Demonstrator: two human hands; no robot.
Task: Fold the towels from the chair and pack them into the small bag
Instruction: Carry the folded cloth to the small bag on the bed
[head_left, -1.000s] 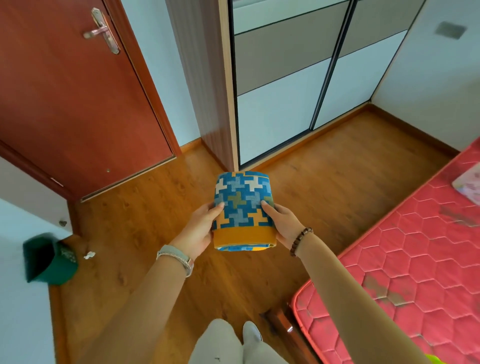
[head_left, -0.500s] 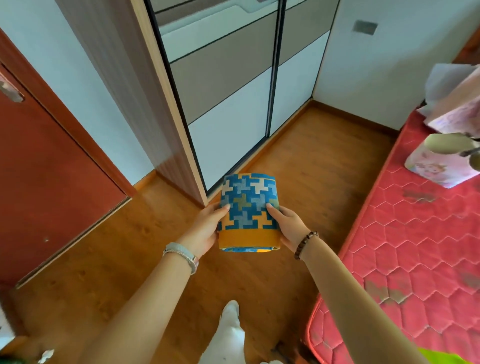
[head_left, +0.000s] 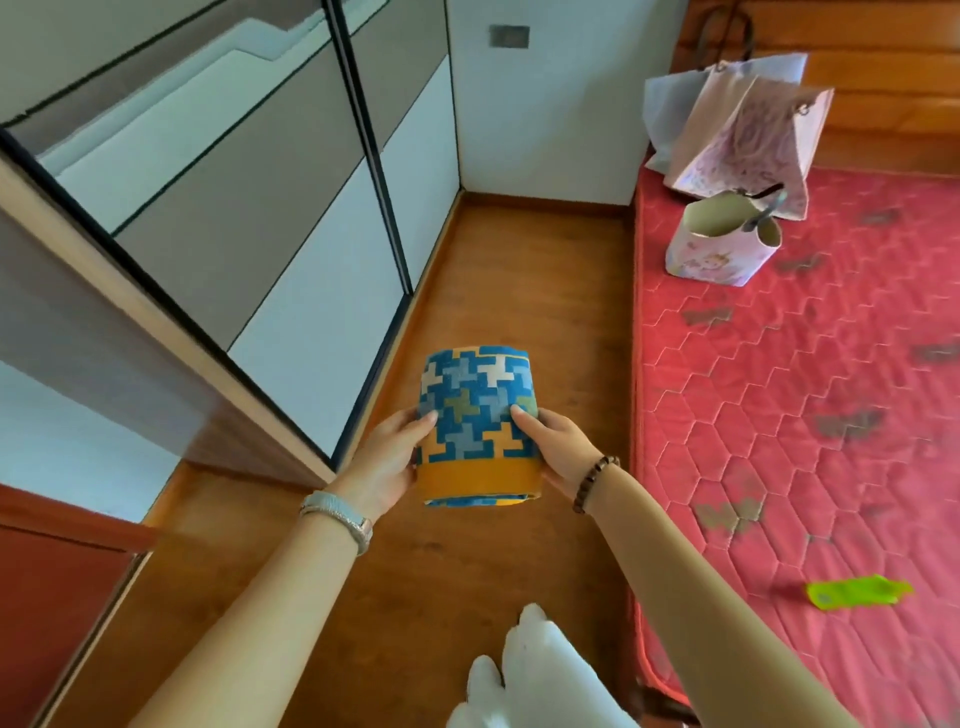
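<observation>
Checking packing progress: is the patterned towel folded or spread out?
Folded: the towel is a compact layered bundle, held between left hand and right hand.

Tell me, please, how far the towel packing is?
Done: the blue and orange towel is folded into a bundle. In hand: the left hand and right hand hold it by its sides over the floor. Left: putting it in the small bag, standing open on the red mattress. The chair is out of view, so other towels cannot be judged.
</observation>
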